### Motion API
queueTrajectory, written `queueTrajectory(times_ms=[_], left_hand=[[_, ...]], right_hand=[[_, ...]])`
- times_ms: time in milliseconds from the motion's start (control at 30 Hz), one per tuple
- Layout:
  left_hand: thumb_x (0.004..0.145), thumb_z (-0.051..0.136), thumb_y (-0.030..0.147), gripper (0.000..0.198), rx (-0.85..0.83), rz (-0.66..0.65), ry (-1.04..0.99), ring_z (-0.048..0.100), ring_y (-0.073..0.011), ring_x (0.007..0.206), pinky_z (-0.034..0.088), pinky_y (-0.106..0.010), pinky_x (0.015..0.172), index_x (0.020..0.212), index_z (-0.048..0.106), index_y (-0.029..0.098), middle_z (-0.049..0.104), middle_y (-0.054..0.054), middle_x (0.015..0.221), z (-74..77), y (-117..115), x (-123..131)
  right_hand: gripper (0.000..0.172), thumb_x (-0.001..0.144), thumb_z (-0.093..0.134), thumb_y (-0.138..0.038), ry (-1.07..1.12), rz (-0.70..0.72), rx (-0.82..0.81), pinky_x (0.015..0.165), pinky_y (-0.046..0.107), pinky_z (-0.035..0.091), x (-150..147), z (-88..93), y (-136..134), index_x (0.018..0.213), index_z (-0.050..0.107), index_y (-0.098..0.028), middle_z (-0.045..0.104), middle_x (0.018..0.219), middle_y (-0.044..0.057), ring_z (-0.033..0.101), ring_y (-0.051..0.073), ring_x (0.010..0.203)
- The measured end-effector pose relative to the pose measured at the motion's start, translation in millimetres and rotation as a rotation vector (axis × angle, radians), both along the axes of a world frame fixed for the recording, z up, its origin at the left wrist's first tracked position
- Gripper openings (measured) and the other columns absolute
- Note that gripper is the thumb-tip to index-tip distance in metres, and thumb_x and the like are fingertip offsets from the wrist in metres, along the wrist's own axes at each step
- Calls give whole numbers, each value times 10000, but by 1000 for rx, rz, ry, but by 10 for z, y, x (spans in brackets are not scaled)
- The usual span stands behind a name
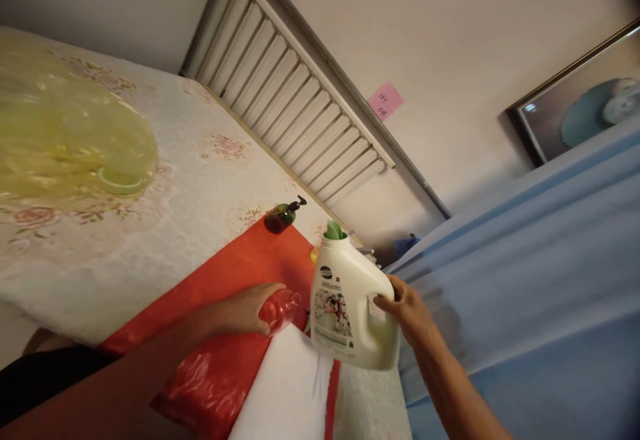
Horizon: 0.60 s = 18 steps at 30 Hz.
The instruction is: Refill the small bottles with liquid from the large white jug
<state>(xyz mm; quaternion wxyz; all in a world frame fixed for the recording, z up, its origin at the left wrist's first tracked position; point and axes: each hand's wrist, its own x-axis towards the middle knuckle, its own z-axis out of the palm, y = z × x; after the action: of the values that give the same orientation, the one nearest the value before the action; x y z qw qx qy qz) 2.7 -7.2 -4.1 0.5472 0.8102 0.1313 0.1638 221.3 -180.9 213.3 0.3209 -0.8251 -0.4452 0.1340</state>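
Note:
My right hand [411, 312] is closed on the handle of a cream laundry detergent jug [356, 313]. The jug is nearly upright, with a printed label on its front and a green spout showing in its uncapped mouth. My left hand [250, 308] wraps around a small clear plastic bottle [283, 308], which tilts with its neck toward the jug. Red shows through the bottle, and the jug and bottle look apart. Below them are a white sheet of paper [285, 387] and a crumpled red plastic bag [215, 380].
A dark green pump bottle [280, 219] stands at the far edge of a red mat [240, 263]. A large yellow plastic bag [75, 127] lies on the floral tablecloth [190, 173] at left. Behind is a slatted rail [295, 87]; blue curtain-like cloth [525, 280] hangs at right.

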Motion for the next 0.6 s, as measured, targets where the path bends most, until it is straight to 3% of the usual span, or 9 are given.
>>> queueTrajectory(times_ms=[133, 367, 600], left_hand=[[603, 695, 273, 866, -2, -2, 14, 393, -350, 1355, 360, -416, 1106, 1411, 386, 245, 436, -92, 1494, -31, 11, 6], [648, 710, 405, 784, -34, 9, 4, 392, -353, 1357, 363, -459, 1102, 1368, 404, 354, 463, -32, 1477, -116, 5, 47], [674, 700, 427, 806, -52, -9, 31, 383, -318, 1368, 358, -454, 1114, 1390, 329, 436, 442, 11, 1481, 45, -13, -20]], right_hand=[[293, 509, 655, -203, 40, -76, 157, 566, 260, 390, 128, -154, 438, 800, 657, -161, 634, 665, -15, 531, 175, 616], [368, 518, 575, -250, 172, -59, 336, 622, 271, 427, 194, -683, 1118, 867, 641, -157, 655, 723, -9, 541, 170, 646], [399, 524, 513, -252, 320, -42, 430, 629, 267, 443, -30, -1189, 1451, 896, 626, -160, 654, 777, 16, 540, 166, 664]])
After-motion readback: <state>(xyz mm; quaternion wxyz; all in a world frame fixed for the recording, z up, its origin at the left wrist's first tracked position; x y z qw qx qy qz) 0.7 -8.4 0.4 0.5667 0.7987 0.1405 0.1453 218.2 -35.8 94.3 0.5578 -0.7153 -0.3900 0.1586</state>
